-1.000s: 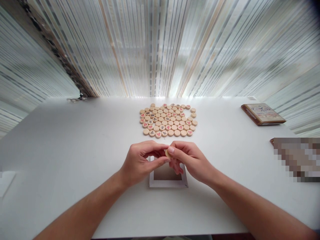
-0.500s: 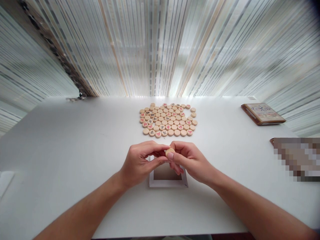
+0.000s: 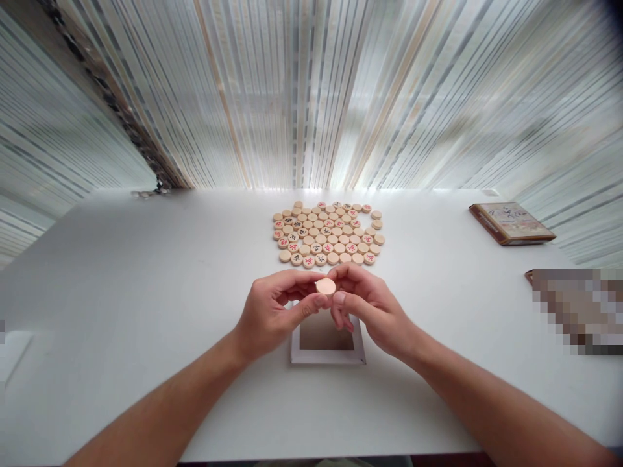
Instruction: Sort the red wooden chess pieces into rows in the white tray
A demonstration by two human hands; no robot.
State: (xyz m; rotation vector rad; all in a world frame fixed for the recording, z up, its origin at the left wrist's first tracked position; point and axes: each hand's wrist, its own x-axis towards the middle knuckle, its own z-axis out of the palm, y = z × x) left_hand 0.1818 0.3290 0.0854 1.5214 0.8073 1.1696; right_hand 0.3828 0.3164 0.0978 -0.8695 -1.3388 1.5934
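Left hand (image 3: 280, 305): thumb and fingers clamped on a wooden disc (image 3: 326, 287), gripping it from its left side. Right hand (image 3: 372, 305): fingertips right up at the disc's right rim, curled; cannot tell whether they pinch it or only brush it. Disc sits between the two hands, raised off the table, face tilted toward the near side. That face is blank.

Below the hands: shallow open box (image 3: 327, 357), white rim, brownish floor, its far part hidden by fingers.

Just beyond the hands: broad patch of discs (image 3: 339, 239), lying flat, packed edge to edge in rough rows. A bare gap shows at its far right; a few pieces sit loosely round it. Many faces plain; others carry red or black Chinese-style characters, too small to read surely.

Table (image 3: 146, 311): white, smooth, wide, running away to the curtain. At left edge, a white flat item (image 3: 14, 350), cut off by the frame. Far right, a flat brown-edged box (image 3: 516, 224), pale cover with dark brush-like writing, side lettering illegible. Nearer, at the right edge, another brown-cornered item (image 3: 531, 277), mostly pixelated.

Room: striped curtain (image 3: 272, 97) fills the far side, light coming through. Dark beaded strand (image 3: 111, 107) hangs at left, reaching the table.
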